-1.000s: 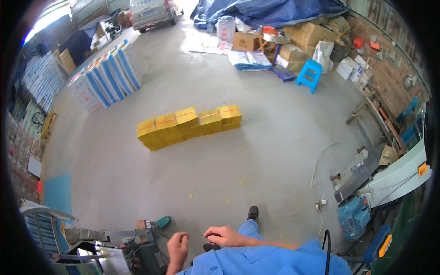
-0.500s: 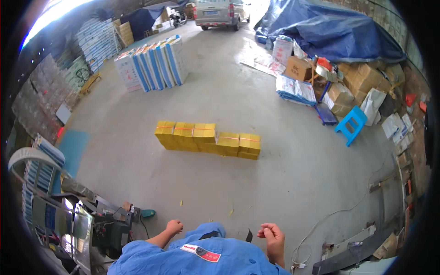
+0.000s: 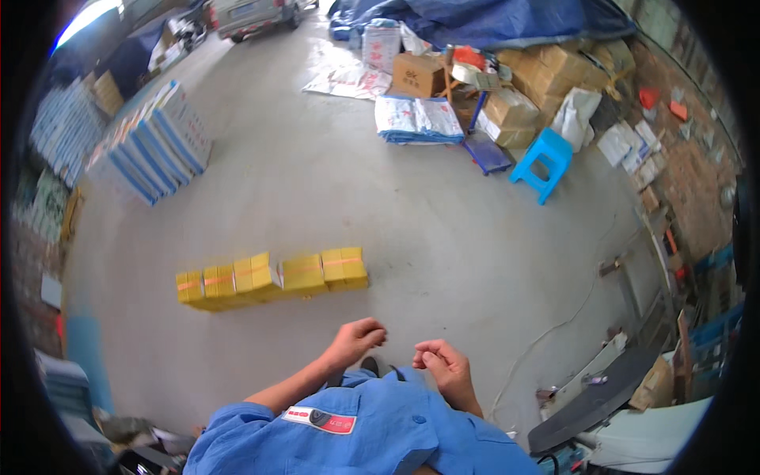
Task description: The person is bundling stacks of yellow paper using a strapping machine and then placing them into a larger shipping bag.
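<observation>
My left hand (image 3: 358, 342) hangs in front of my body with its fingers curled inward, and no object shows in it. Beside it, a short gap to the right, my right hand (image 3: 445, 367) is closed too, its thumb against the bent fingers, with nothing visible in the grip. Neither hand touches anything. Nearest to them, farther out and to the left, a row of yellow paper bundles (image 3: 273, 283) stands on the concrete floor (image 3: 475, 261). Orange bands run across the bundles, and the left part of the row has a raised step.
Blue-and-white stacked packs (image 3: 154, 146) stand at far left. A blue plastic stool (image 3: 545, 162), cardboard boxes (image 3: 546, 75), flat white sacks (image 3: 418, 119) and a blue tarp (image 3: 491, 24) line the far right. A pale cable (image 3: 546, 332) crosses the floor at right.
My view has turned to the right, so the yellow bundles sit farther left in it. My left hand has come forward and inward, closer to my right hand.
</observation>
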`<state>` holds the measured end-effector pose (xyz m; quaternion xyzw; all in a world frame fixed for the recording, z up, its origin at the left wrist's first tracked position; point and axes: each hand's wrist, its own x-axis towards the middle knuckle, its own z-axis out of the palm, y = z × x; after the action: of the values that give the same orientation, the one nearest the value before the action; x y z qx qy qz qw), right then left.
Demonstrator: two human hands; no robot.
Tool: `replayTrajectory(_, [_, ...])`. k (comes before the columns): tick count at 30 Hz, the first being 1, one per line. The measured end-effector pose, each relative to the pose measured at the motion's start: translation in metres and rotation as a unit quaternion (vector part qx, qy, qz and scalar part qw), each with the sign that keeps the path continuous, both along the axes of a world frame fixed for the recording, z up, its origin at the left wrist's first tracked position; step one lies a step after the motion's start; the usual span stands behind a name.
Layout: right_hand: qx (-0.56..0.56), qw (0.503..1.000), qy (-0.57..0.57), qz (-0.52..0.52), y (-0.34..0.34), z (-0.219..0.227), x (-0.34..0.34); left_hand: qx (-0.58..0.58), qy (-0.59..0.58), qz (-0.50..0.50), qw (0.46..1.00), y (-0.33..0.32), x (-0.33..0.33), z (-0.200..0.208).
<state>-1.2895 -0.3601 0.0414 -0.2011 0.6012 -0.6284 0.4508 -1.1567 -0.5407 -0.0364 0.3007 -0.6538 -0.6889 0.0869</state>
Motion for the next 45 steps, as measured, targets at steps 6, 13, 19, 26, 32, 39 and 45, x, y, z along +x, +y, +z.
replayTrajectory(6, [0.003, 0.999, -0.033, -0.018, -0.071, -0.048, -0.105, -0.102, 0.041, -0.18, 0.977, -0.064, -0.155, 0.007])
replayTrajectory(13, [0.037, 0.998, -0.033, 0.044, -0.215, -0.069, -0.274, -0.083, 0.0, -0.114, 0.99, -0.201, -0.29, -0.031])
replayTrajectory(19, [-0.013, 0.981, 0.079, 0.177, -0.374, -0.018, -0.405, -0.016, -0.024, 0.109, 0.994, -0.328, -0.349, 0.001])
replayTrajectory(26, [0.028, 0.962, 0.074, 0.262, -0.555, -0.062, -0.507, 0.025, -0.089, 0.234, 0.968, -0.483, -0.418, -0.049])
replayTrajectory(32, [0.019, 0.973, -0.068, 0.221, -0.718, -0.115, -0.599, 0.02, -0.099, 0.206, 0.973, -0.659, -0.534, -0.055])
replayTrajectory(39, [0.125, 0.973, 0.021, 0.192, -0.875, -0.208, -0.707, 0.041, -0.185, 0.143, 0.972, -0.822, -0.648, -0.115])
replayTrajectory(45, [0.169, 0.959, 0.039, 0.226, -0.98, -0.305, -0.779, 0.153, -0.22, 0.166, 0.949, -0.907, -0.736, -0.22])
